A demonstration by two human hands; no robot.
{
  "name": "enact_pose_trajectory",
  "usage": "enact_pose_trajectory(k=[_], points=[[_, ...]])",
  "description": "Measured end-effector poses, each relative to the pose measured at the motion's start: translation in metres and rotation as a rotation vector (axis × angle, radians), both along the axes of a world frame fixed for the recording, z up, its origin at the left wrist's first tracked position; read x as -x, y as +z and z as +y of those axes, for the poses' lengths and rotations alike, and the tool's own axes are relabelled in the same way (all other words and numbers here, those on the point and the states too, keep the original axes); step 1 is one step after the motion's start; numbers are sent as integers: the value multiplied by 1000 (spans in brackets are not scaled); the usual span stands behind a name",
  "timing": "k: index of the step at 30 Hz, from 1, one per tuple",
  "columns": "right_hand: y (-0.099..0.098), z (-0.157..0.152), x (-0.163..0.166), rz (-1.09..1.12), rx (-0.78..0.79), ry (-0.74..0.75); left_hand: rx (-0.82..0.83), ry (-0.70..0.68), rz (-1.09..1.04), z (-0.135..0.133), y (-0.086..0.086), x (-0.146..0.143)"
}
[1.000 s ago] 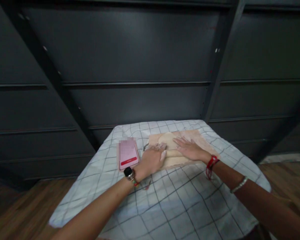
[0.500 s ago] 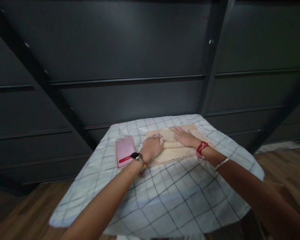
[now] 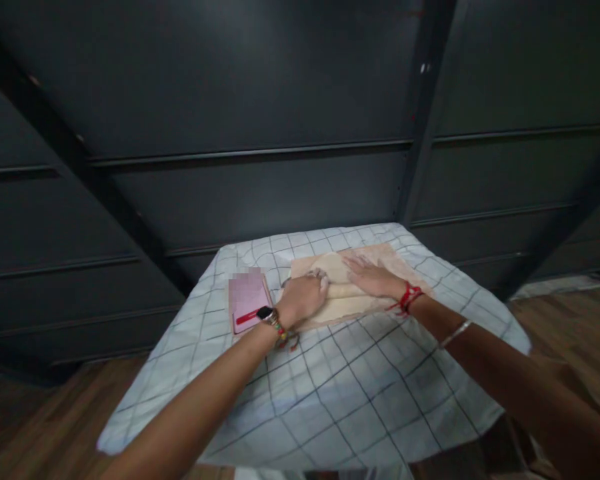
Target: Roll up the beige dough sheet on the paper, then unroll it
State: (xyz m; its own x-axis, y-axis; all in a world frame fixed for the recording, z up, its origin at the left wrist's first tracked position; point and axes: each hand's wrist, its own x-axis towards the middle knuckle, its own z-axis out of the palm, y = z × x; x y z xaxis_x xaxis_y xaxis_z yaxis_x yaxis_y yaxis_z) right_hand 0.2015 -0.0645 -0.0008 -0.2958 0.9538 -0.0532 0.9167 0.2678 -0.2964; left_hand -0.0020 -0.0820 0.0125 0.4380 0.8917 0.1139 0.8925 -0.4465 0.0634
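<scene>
Phone [image 3: 249, 300] left of board [image 3: 405, 263], on tablecloth [image 3: 330, 393].

I see my left hand [image 3: 303, 300] and right hand [image 3: 375, 278] pressing the dough roll [image 3: 343, 291]; the pink phone [image 3: 249, 301] lies at nine o'clock
</scene>
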Motion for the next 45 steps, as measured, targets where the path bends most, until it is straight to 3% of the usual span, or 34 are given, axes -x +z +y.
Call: enact_pose_trajectory(k=[4, 9, 12, 15, 17, 21, 26, 29, 38, 45], points=[[-6, -14, -5, -19, -60, 138, -63, -173, 11, -10, -8, 6], [1, 3, -1, -24, -22, -36, -17, -40, 7, 1, -1, -6], [-4, -8, -3, -62, -51, 45, -11, -58, 0, -9, -2, -4], [-12, -26, -7, -95, -181, 184, -58, -119, -1, -21, -8, 2], [-13, -27, -7, -98, -217, 159, -55, -103, 11, -21, -9, 1], [-9, -17, -1, -84, -141, 13, -6, -6, 43, -13, -3, -7], [-16, -33, -2, -125, -222, 127, -48, -86, 29, -29, -8, -4], [-19, -37, -2, -133, -267, 122, -86, -75, 18, -31, -15, -5], [-7, 10, 7, -99, -245, 17, -126, 89, -39, 21, -11, -17], [-1, 56, 10, -171, -471, -145, -60, 188, 9, 67, -4, -21]])
